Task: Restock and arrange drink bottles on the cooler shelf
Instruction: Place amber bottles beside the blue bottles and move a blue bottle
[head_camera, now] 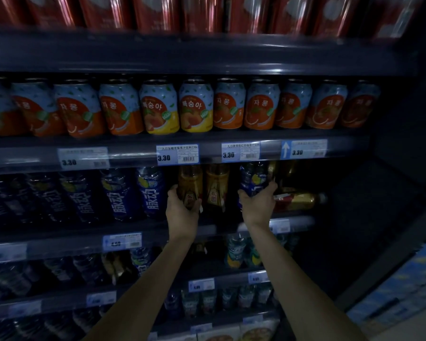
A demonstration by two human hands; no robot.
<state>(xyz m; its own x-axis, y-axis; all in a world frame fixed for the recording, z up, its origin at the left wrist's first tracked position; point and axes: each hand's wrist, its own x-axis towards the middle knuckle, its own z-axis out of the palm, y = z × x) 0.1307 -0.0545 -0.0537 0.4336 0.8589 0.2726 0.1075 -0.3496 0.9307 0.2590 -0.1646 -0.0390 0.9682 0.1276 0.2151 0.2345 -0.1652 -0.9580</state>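
A dark cooler shelf (133, 232) is carrying a row of upright blue-labelled bottles (123, 193) along its left and middle stretch. Just right of them two amber bottles (217, 185) are standing side by side, and further right another blue-labelled bottle (252, 178) is standing upright. At the right end a gold-labelled bottle (298, 200) is lying on its side on the shelf. The shelf above (133, 143) is holding a single row of fruit-drink cans (158, 107), mostly orange with two yellow ones in the middle, and white price tags (177, 155) are sitting along its front rail. Lower shelves (59, 294) are holding more bottles, too dim to tell apart.
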